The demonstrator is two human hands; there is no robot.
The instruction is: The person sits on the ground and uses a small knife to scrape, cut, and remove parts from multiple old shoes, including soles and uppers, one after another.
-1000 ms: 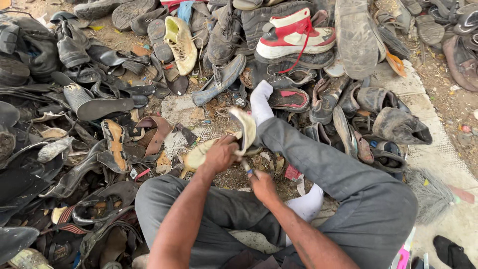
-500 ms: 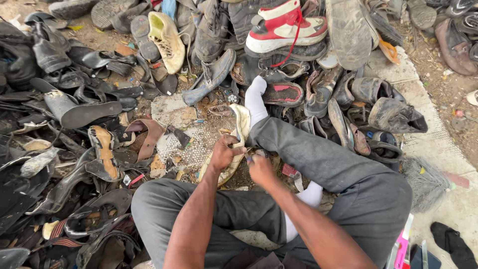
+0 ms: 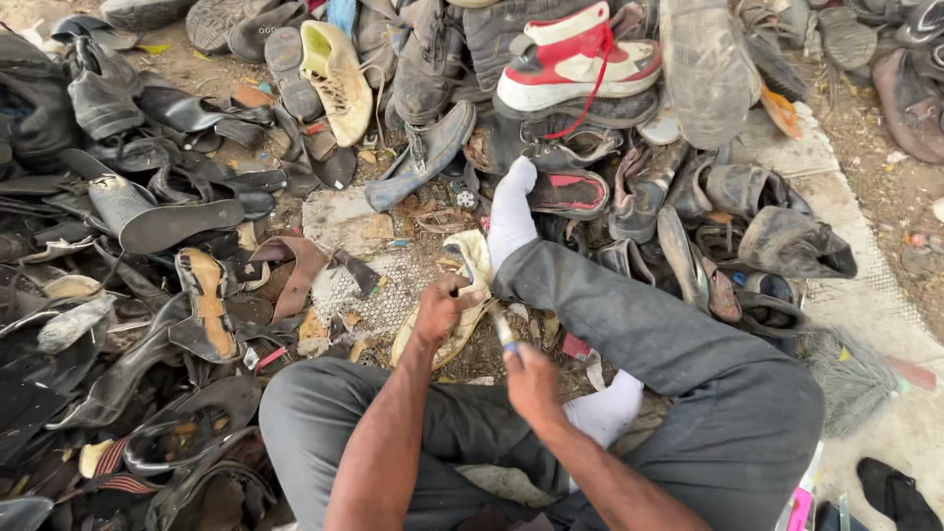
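Position: I see a person seated on the ground with grey trousers [image 3: 688, 383] and white socks, one leg stretched forward, the white-socked foot [image 3: 513, 211] pointing into a heap of worn footwear.
Left hand: my view shows the left hand [image 3: 442, 310] clamped on the edge of a pale yellow shoe sole [image 3: 470, 295], fingers curled over its rim, thumb on top.
Right hand: the right hand [image 3: 531, 379] is closed around a small pale-handled tool [image 3: 503, 329]; its tip points up toward the sole. I cannot tell what kind of tool it is.
Work piece: the sole stands tilted, nearly on edge, just beside the outstretched shin and directly between the two hands, its lower end resting on the ground.
Ground: beneath the sole I note a patch of white mesh [image 3: 379, 295] and scattered scraps.
Surroundings, left: black sandals and flip-flops lie piled; a tan-lined sandal [image 3: 205, 300] sits near the left knee.
Surroundings, ahead: a red and white high-top sneaker [image 3: 575, 59] rests on top of the heap, a yellowish worn shoe [image 3: 337, 74] well to its left, a blue-grey loafer [image 3: 423, 157] between them and lower.
Surroundings, right: a straw broom head [image 3: 851, 369] lies on pale paving beside the right knee.
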